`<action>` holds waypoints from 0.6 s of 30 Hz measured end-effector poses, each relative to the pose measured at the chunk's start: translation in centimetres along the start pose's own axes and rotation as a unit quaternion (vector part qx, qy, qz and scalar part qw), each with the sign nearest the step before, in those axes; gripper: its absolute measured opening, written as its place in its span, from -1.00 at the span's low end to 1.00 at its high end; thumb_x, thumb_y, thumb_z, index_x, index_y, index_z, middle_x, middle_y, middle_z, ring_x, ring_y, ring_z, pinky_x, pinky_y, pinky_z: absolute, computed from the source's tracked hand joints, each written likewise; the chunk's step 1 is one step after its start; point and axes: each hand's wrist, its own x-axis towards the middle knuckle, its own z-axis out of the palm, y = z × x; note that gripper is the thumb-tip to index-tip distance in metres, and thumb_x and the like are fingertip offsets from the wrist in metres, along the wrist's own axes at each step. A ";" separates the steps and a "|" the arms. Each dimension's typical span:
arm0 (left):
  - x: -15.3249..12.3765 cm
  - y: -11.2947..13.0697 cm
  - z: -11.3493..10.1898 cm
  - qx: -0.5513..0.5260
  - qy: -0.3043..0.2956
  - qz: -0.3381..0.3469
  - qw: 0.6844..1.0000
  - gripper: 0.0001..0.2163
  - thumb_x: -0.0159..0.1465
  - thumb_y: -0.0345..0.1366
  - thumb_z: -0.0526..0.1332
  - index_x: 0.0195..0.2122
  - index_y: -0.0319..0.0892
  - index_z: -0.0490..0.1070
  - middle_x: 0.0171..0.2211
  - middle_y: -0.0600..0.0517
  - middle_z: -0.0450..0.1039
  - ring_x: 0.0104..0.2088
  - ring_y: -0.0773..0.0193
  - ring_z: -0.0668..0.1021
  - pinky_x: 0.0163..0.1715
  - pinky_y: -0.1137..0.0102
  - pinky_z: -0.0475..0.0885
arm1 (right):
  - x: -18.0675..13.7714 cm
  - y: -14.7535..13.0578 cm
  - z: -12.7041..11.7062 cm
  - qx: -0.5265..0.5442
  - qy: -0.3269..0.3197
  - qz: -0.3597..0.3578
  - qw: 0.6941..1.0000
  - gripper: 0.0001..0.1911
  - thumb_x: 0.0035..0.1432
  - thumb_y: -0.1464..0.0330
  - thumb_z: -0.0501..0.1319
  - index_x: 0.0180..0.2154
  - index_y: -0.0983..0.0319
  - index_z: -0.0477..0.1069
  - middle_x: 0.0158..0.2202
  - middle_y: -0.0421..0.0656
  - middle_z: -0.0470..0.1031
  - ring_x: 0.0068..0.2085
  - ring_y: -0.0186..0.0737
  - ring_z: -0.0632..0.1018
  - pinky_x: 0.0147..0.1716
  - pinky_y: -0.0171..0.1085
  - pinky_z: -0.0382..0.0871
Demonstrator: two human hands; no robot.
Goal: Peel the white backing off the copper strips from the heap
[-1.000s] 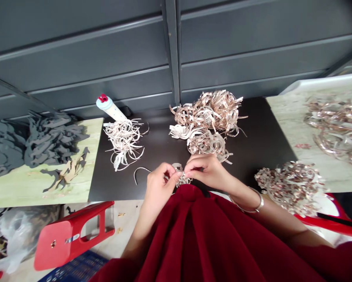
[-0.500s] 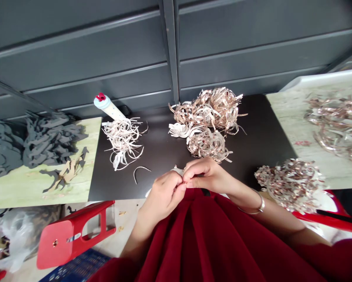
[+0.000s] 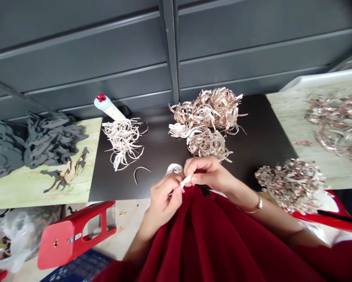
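Note:
My left hand (image 3: 165,196) and my right hand (image 3: 206,174) meet above the front edge of a black board (image 3: 260,137). Their fingertips pinch a small curled white strip (image 3: 174,169), and part of it is hidden in my fingers. A bangle (image 3: 250,208) circles my right wrist. Behind my hands lie two heaps of rose-gold curled strips (image 3: 206,113), with a heap of paler strips (image 3: 123,143) to the left. A single thin loose strip (image 3: 140,173) lies nearest my left hand.
A glue bottle (image 3: 108,107) with a red cap lies behind the pale strips. Grey cut shapes (image 3: 52,141) cover a green board at left. A speckled heap (image 3: 290,184) and a marbled board with curls (image 3: 334,125) are at right. A red stool (image 3: 73,235) stands below.
The curled strip, mostly hidden by my fingers half a second ago, now shows as a white loop above my left hand. My left hand has moved slightly lower, and my fingers have shifted on the strip.

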 end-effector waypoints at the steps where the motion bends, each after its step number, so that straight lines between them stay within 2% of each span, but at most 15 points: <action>1: -0.1 -0.1 0.0 0.006 0.008 -0.007 1.000 -0.80 0.32 -0.37 0.01 -0.46 -0.15 0.25 -0.40 0.01 0.48 -0.41 0.35 0.51 -0.42 0.47 0.38 | -0.1 0.1 0.0 -0.041 0.017 -0.029 0.999 -0.80 0.14 0.23 0.27 -0.35 0.26 0.50 -0.41 -0.17 0.46 -0.40 -0.32 0.50 -0.39 -0.30 0.40; 3: -0.2 -0.4 0.1 0.025 0.019 -0.014 0.999 -0.82 0.31 -0.41 0.04 -0.45 -0.16 0.29 -0.29 -0.03 0.53 -0.33 0.32 0.54 -0.34 0.44 0.41 | -0.3 0.3 0.2 -0.159 0.064 -0.105 0.980 -0.79 0.12 0.22 0.29 -0.27 0.22 0.50 -0.32 -0.14 0.47 -0.32 -0.27 0.51 -0.32 -0.27 0.42; 6: -0.3 -0.7 0.2 0.047 0.032 -0.013 0.998 -0.82 0.28 -0.43 0.07 -0.46 -0.17 0.33 -0.13 -0.08 0.53 -0.19 0.25 0.57 -0.24 0.39 0.43 | -0.7 0.5 0.6 -0.332 0.116 -0.218 0.910 -0.78 0.04 0.29 0.36 -0.23 0.18 0.49 -0.27 -0.12 0.48 -0.25 -0.22 0.52 -0.23 -0.22 0.45; 8: -0.3 -0.8 0.4 0.053 0.041 -0.012 0.998 -0.83 0.28 -0.43 0.08 -0.46 -0.18 0.35 -0.10 -0.09 0.53 -0.16 0.23 0.58 -0.21 0.39 0.44 | -0.9 0.6 1.0 -0.392 0.120 -0.261 0.874 -0.85 0.09 0.39 0.32 -0.24 0.19 0.49 -0.28 -0.10 0.50 -0.23 -0.19 0.52 -0.21 -0.18 0.45; 13: -0.3 -0.9 0.9 0.065 0.057 0.007 0.996 -0.85 0.26 -0.46 0.10 -0.41 -0.19 0.41 -0.08 -0.12 0.54 -0.18 0.23 0.60 -0.21 0.40 0.47 | -1.2 0.6 2.0 -0.430 0.135 -0.274 0.850 -0.84 0.14 0.55 0.20 -0.26 0.22 0.46 -0.29 -0.08 0.54 -0.20 -0.16 0.54 -0.21 -0.14 0.47; 18: -0.3 -1.0 1.2 0.058 0.077 0.045 0.994 -0.85 0.20 -0.50 0.14 -0.50 -0.21 0.38 -0.11 -0.15 0.55 -0.26 0.25 0.61 -0.30 0.46 0.47 | -1.0 0.7 2.4 -0.418 0.179 -0.318 0.832 -0.80 0.14 0.64 0.11 -0.28 0.26 0.39 -0.37 -0.08 0.53 -0.28 -0.21 0.56 -0.24 -0.15 0.51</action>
